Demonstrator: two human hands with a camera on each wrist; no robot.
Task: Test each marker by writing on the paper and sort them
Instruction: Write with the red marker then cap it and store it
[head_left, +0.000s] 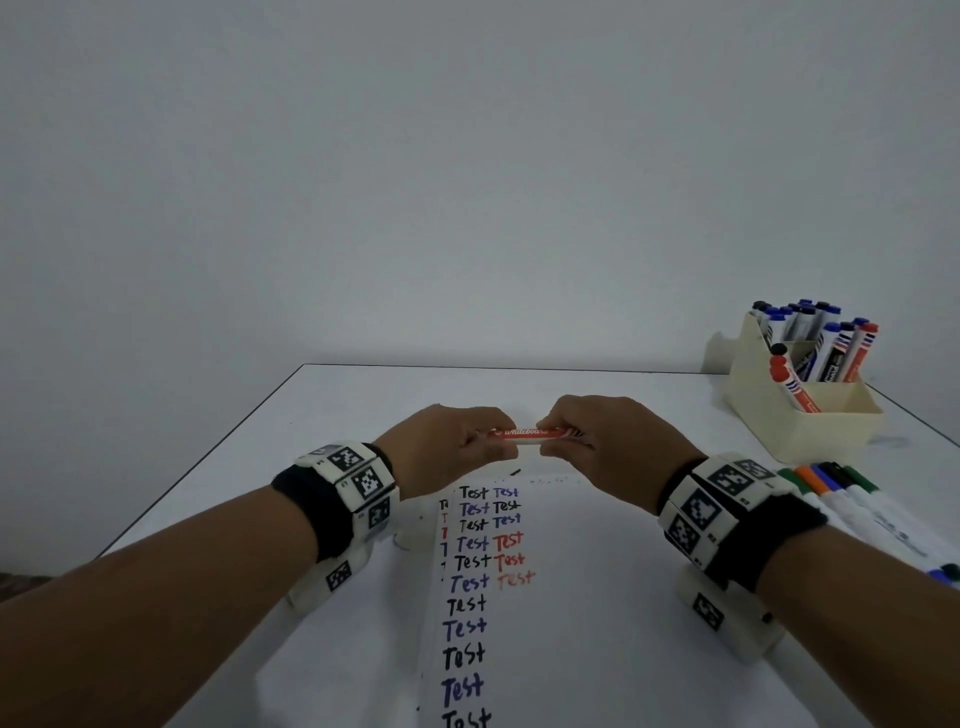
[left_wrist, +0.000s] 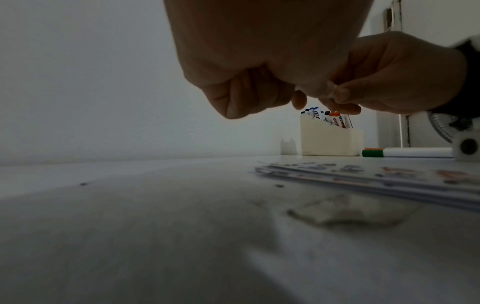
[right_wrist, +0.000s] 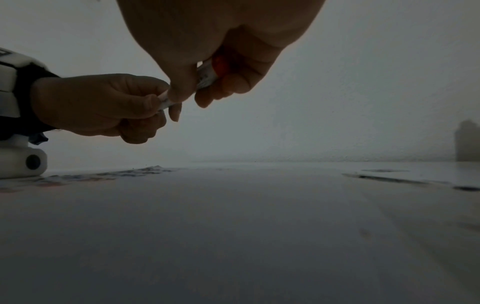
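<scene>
A red whiteboard marker (head_left: 527, 435) lies level between both hands, above the far end of the paper (head_left: 571, 597). My left hand (head_left: 457, 447) grips its left end and my right hand (head_left: 597, 441) grips its right end, fingers curled round the barrel. In the right wrist view the marker (right_wrist: 207, 74) shows red and white inside my right hand (right_wrist: 207, 61), with the left hand (right_wrist: 103, 105) on its other end. The paper carries several rows of "Test" in black, blue and red. I cannot tell whether the cap is on.
A cream holder (head_left: 800, 410) with several blue, black and red markers stands at the back right. Loose markers (head_left: 852, 499) with green, orange, blue and black caps lie on the table right of my right wrist. The table's left edge (head_left: 208, 457) runs diagonally.
</scene>
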